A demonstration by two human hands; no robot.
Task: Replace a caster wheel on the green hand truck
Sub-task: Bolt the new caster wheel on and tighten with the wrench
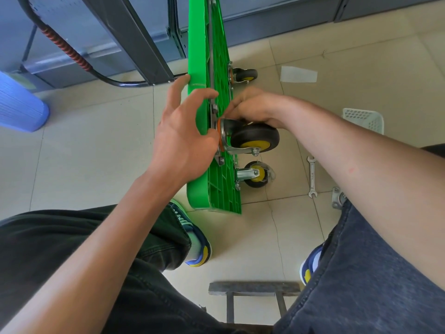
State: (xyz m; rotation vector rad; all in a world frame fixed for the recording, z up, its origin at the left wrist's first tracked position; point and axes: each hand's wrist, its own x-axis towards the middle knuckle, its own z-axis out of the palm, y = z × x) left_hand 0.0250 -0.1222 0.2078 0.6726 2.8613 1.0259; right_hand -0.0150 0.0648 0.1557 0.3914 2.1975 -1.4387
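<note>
Green hand truck (207,56) deck is tipping if your spread left hand (179,131) slips; your right hand (250,106), pinching hardware above the caster wheel (254,138), is risking dropping it.

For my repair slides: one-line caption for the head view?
Left hand steadies the green hand truck while right hand works at the caster wheel.
</note>
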